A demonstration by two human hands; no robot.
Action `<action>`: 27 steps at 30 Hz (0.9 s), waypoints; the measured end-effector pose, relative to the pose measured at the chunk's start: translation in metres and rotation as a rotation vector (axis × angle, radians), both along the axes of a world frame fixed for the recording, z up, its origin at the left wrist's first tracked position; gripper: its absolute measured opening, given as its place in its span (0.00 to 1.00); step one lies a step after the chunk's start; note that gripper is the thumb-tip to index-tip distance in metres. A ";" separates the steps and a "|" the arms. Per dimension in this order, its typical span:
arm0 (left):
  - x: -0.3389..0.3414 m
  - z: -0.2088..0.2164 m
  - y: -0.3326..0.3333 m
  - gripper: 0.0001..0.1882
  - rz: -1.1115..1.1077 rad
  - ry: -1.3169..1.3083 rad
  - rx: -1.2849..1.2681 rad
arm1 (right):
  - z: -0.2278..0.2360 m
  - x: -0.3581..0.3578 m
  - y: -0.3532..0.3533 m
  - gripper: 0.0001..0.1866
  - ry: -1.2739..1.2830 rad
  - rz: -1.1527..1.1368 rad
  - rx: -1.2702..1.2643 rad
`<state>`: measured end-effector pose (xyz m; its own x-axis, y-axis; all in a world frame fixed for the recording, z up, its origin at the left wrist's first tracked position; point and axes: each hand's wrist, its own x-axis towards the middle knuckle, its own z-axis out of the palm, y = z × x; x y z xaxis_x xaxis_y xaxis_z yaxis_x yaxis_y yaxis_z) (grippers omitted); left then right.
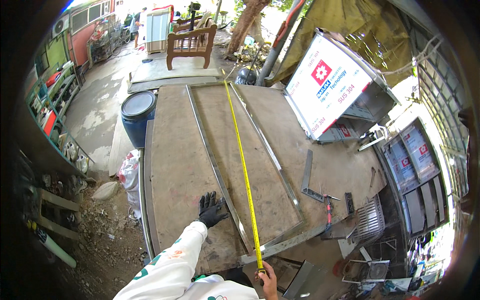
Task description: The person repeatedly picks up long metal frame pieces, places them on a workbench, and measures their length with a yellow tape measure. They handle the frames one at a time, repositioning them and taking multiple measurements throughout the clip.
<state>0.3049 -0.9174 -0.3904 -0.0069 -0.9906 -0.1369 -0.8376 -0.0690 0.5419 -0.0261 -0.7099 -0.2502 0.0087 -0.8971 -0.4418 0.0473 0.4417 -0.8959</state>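
Note:
My left hand (212, 210), in a black glove, lies on the wooden tabletop with its fingers spread. It rests beside the left bar of a long metal frame (207, 150). At the table's near edge my bare right hand (269, 281) is closed around a tape measure (260, 271). Its yellow blade (244, 170) is drawn out between the frame's two long bars to the far end. Whether the blade's tip is hooked there is too small to tell. Right of the frame lies an L-shaped metal square (307, 175).
A film-covered metal cabinet (327, 85) stands at the table's far right. A red-handled hammer (329, 212) and a black block (349, 202) lie near the right edge. A blue barrel (139, 112) stands left of the table (172, 165). Farther back are a wooden bench (191, 45) and a person (135, 27).

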 end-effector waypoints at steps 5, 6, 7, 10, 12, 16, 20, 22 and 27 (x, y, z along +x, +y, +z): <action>-0.001 0.000 0.001 0.50 0.000 -0.060 0.003 | 0.000 0.001 0.012 0.28 0.003 -0.020 -0.013; -0.001 -0.001 0.001 0.50 0.001 -0.043 -0.007 | 0.001 0.000 0.014 0.28 -0.006 -0.029 0.007; -0.001 -0.002 0.001 0.50 0.004 -0.049 -0.016 | 0.001 0.000 0.016 0.28 -0.015 -0.042 0.027; -0.002 -0.005 0.001 0.50 0.005 -0.035 -0.009 | 0.007 0.000 0.018 0.28 0.052 -0.012 -0.011; -0.002 -0.008 0.000 0.49 0.013 -0.004 -0.016 | 0.010 0.001 0.018 0.28 0.022 -0.057 -0.036; -0.001 -0.010 -0.002 0.49 0.002 -0.013 -0.014 | 0.010 0.004 0.017 0.29 -0.007 -0.015 -0.009; 0.000 -0.008 -0.004 0.50 -0.041 -0.086 0.027 | 0.006 0.005 0.014 0.30 -0.022 0.017 -0.038; 0.000 -0.005 -0.003 0.51 -0.031 -0.050 -0.007 | 0.005 0.005 0.014 0.30 -0.011 0.024 -0.043; -0.002 0.000 -0.003 0.51 -0.033 -0.073 0.030 | 0.006 0.002 0.014 0.30 0.045 0.009 -0.018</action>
<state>0.3030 -0.9200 -0.3909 -0.0287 -0.9854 -0.1675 -0.8768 -0.0557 0.4776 -0.0245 -0.6961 -0.2447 -0.0027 -0.9047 -0.4260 0.0031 0.4260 -0.9047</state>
